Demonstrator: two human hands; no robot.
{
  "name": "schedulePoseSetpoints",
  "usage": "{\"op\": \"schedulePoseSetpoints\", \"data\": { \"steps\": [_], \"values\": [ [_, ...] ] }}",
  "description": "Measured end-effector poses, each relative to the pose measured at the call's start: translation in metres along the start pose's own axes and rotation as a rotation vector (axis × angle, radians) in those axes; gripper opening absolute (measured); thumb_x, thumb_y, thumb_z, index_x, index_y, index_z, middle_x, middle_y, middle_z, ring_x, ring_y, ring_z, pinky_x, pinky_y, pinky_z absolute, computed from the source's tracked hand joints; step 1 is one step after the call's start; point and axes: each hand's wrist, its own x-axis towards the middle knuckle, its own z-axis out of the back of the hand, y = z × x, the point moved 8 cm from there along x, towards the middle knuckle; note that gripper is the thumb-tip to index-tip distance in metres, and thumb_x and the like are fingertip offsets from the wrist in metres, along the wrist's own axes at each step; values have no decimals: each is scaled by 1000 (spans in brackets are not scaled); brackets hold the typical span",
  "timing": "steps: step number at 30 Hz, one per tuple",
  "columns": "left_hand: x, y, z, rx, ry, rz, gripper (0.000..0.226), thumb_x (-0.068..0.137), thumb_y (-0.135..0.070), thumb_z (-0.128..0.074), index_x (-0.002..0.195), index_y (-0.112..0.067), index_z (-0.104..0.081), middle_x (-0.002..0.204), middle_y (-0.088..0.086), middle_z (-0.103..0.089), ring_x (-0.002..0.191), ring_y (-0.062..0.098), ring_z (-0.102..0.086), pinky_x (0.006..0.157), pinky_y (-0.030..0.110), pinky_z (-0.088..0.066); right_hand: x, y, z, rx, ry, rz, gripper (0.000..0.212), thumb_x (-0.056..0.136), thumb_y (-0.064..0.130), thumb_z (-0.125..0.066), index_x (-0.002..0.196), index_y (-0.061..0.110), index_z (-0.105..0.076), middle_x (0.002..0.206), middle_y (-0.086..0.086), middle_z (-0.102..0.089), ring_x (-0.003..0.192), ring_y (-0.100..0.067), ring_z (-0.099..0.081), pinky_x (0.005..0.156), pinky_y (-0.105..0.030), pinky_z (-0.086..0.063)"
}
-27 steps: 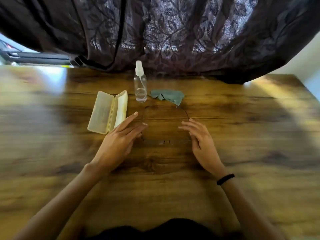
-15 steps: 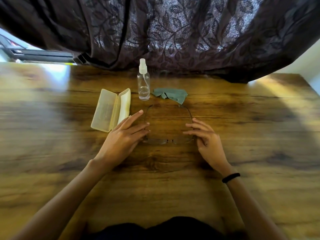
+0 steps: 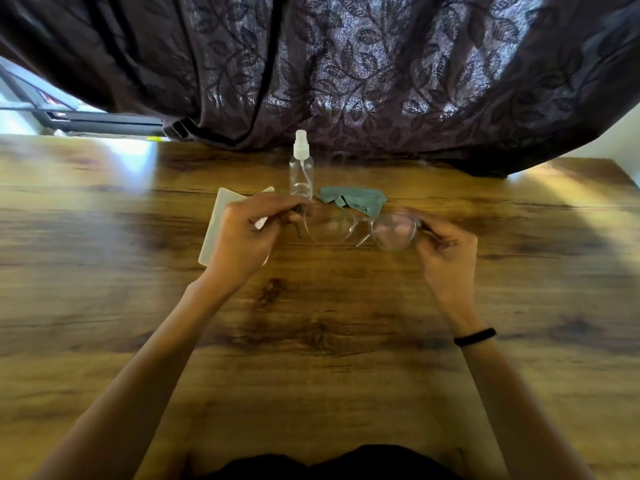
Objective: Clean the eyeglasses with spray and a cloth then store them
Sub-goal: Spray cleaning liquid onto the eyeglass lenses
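Fingers point(image 3: 277, 206) of the left hand point(image 3: 242, 237) and the right hand point(image 3: 446, 251) pinched the outer ends of the eyeglasses point(image 3: 360, 228), held above the wooden bench point(image 3: 346, 306). Just beyond stood the spray bottle point(image 3: 301, 168), beside the green cloth point(image 3: 353, 199); the open case point(image 3: 214, 230) lay under the left hand.

Teal-green cloth point(image 3: 353, 199), pale cream case point(image 3: 214, 230), leaf-patterned dark purple curtain point(image 3: 346, 71), brown wood-grain table point(image 3: 329, 323).
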Motion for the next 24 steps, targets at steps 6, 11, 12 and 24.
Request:
{"op": "schedulePoseSetpoints", "data": {
  "steps": [6,11,12,24],
  "values": [
    [8,12,34,6,-313,30,30,80,8,-57,109,-1,-56,80,-44,-60,79,-15,-60,75,6,-46,21,3,-14,55,8,-61,33,72,1,-69,102,15,-62,81,23,-70,82,3,-64,73,-12,-50],
    [3,35,70,-66,-548,105,33,82,4,-59,113,-4,-53,77,-38,-64,78,-14,-59,77,14,-51,46,-22,-36,-64,76,-184,27,76,8,-69,102,14,-65,93,-1,-69,85,-6,-64,77,-19,-53],
    [3,38,77,-70,-566,105,31,82,2,-60,113,-3,-55,78,-36,-65,79,-11,-59,78,19,-53,52,-29,-44,-102,108,-198,27,77,10,-68,104,13,-65,96,-4,-69,86,-9,-64,78,-21,-54],
    [-8,52,106,-122,-670,142,32,81,-5,-64,112,-5,-57,82,-30,-68,84,0,-62,84,48,-53,91,-32,-151,-224,305,-103,47,74,25,-74,113,10,-51,97,3,-59,83,-2,-54,66,2,-38]
  ]
}}
